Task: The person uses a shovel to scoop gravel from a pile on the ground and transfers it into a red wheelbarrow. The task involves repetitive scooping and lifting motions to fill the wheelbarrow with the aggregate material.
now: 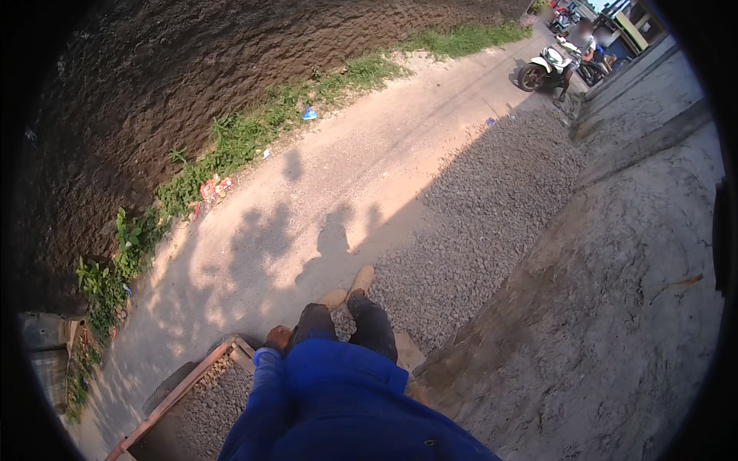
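Note:
My left hand point(278, 338), below a blue sleeve, is beside my left thigh, right by the front corner of a cart point(182, 396) with a reddish frame. Its fingers look curled; whatever they may hold is hidden. Grey gravel point(219, 403) lies in the cart, and part of a dark tyre point(167, 383) shows along its outer side. My right hand does not appear. In dark trousers and tan boots point(361, 280), my feet stand where the road meets a spread of loose gravel point(492, 207).
A rough grey wall point(592, 307) rises on the right. Across the sunlit road point(338, 184), weeds point(231, 150) and litter point(214, 188) line a dark earthen bank point(154, 92). At the far right, a person point(582, 50) is beside a white motorcycle point(547, 67).

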Motion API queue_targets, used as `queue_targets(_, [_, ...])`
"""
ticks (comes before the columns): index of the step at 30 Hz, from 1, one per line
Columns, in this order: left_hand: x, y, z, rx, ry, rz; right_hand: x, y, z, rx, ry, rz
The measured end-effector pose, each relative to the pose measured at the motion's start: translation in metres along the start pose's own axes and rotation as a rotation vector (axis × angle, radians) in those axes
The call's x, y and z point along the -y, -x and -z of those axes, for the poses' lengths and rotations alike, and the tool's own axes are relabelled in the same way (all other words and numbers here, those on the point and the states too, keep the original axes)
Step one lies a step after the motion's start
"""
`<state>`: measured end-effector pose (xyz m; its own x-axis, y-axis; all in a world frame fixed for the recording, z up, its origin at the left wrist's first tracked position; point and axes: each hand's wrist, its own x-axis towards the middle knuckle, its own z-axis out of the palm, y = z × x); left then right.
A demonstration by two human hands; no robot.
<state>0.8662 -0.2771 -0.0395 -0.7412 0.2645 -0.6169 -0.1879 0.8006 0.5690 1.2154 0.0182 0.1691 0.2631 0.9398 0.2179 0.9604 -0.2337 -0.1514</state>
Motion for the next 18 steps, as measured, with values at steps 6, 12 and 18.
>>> queue_targets(6, [-0.015,0.000,-0.037,-0.023,-0.037,-0.098,0.031,-0.020,-0.011,-0.021,-0.071,-0.063])
queue_targets(12, [-0.021,0.002,-0.037,-0.023,-0.017,-0.104,0.046,-0.026,-0.010,-0.015,-0.117,-0.090])
queue_targets(18, [-0.044,-0.002,-0.047,0.024,-0.040,-0.067,0.047,-0.040,-0.005,-0.015,-0.126,-0.109])
